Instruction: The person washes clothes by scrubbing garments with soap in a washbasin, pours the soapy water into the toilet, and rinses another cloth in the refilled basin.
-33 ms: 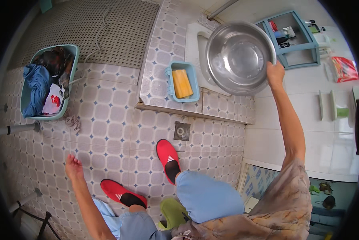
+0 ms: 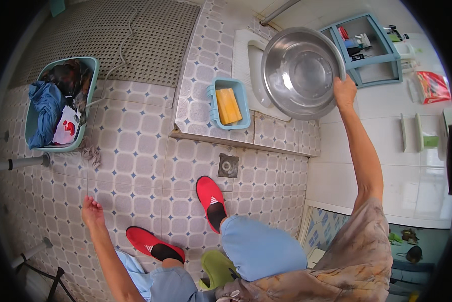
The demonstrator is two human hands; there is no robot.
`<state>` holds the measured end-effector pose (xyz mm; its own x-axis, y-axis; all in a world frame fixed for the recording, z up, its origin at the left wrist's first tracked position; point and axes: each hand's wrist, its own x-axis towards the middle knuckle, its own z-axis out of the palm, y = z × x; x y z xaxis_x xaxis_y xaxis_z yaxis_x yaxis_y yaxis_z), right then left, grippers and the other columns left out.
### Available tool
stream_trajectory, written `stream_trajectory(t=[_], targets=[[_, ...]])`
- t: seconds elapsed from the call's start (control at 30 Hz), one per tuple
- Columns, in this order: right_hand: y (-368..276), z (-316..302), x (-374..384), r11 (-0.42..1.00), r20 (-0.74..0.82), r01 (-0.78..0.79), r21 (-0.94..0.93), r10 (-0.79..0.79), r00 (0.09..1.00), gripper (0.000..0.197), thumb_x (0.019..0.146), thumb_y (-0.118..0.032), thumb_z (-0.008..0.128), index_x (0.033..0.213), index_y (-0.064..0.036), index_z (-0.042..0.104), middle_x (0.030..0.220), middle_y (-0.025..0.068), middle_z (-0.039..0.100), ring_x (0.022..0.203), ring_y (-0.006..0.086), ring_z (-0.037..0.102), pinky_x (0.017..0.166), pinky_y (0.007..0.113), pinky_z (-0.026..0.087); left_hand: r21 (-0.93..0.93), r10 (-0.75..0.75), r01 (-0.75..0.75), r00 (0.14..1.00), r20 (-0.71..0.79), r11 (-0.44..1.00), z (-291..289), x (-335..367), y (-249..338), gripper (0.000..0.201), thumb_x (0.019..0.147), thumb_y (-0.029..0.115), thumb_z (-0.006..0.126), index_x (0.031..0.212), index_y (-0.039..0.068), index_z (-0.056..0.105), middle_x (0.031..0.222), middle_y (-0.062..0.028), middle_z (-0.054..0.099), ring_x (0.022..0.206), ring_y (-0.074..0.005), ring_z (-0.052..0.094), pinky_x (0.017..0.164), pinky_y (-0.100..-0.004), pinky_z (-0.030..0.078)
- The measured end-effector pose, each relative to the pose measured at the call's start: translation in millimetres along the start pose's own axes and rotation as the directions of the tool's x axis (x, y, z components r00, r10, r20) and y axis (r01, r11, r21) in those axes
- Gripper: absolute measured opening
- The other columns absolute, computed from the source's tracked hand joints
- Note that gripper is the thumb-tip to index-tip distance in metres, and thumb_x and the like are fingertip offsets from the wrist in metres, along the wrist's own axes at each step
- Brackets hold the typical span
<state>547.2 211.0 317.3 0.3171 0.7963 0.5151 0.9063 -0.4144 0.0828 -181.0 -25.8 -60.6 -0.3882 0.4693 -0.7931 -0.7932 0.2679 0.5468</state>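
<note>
Gray and white floor tiles with little blue diamonds cover the bathroom floor, and a tiled step rises at the back. The person's right hand reaches far out and holds up a big, round, shiny silver metal basin. Its grip is closed on the right edge of the basin, with the fingers bent around the rim. The basin is up by the step and hides part of a white squat toilet from view. Just right of the basin is a blue rack with small things in it.

The person's left hand is out over the floor on the other side. Its grip is loose, with the fingers a bit curled, and it has hold of nothing.

On the step sits a small light blue plastic tub with a chunky yellow block inside. Far left, a pale blue-green plastic basket holds clothes, with a crumpled blue cloth on the left. The person wears 2 red shoes.
</note>
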Motion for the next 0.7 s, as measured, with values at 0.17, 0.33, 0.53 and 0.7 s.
stream_trajectory(t=[0.17, 0.33, 0.53, 0.7], targets=[[-24, 14, -8, 0.989, -0.015, 0.147, -0.007, -0.147, 0.989, 0.047, 0.076, -0.015, 0.058, 0.123, -0.0124, 0.055, 0.102, 0.0178, 0.064, 0.093, 0.0369, 0.061, 0.082, 0.042, 0.048, 0.006, 0.010, -0.010, 1.000, 0.006, 1.000, -9, -3, 5, 0.010, 0.087, 0.015, 0.060, 0.095, 0.009, 0.058, 0.080, 0.0022, 0.057, 0.065, -0.0073, 0.052, 0.056, -0.0220, 0.045], [-23, 27, -13, 0.939, -0.109, 0.342, 0.018, -0.338, 0.935, 0.055, 0.075, -0.005, 0.060, 0.128, -0.0169, 0.050, 0.124, 0.0081, 0.057, 0.108, 0.0293, 0.057, 0.090, 0.038, 0.046, 0.033, 0.106, -0.108, 0.993, 0.058, 0.994, -9, 6, 11, 0.013, 0.088, 0.018, 0.061, 0.095, 0.008, 0.058, 0.080, 0.0015, 0.057, 0.067, -0.0082, 0.052, 0.058, -0.0220, 0.045], [-44, 48, 0, 0.929, -0.075, 0.370, 0.024, -0.367, 0.927, 0.048, 0.076, -0.013, 0.057, 0.124, -0.0170, 0.054, 0.103, 0.0154, 0.065, 0.085, 0.0337, 0.063, 0.070, 0.042, 0.049, 0.069, 0.255, -0.252, 0.967, -0.023, 0.965, -26, 3, 45, 0.020, 0.089, 0.025, 0.058, 0.101, 0.010, 0.059, 0.080, 0.0020, 0.056, 0.066, -0.0094, 0.049, 0.059, -0.0247, 0.043], [28, 43, 60, 0.911, 0.059, -0.038, 0.411, 0.015, 0.998, 0.042, 0.082, -0.028, 0.059, 0.109, 0.0041, 0.062, 0.101, 0.0183, 0.066, 0.091, 0.0281, 0.064, 0.080, 0.039, 0.049, -0.045, 0.334, -0.331, 0.934, 0.127, 0.942, 93, -31, 69, 0.020, 0.089, 0.012, 0.057, 0.105, 0.001, 0.060, 0.083, -0.0062, 0.061, 0.071, -0.0145, 0.057, 0.063, -0.0287, 0.050]])
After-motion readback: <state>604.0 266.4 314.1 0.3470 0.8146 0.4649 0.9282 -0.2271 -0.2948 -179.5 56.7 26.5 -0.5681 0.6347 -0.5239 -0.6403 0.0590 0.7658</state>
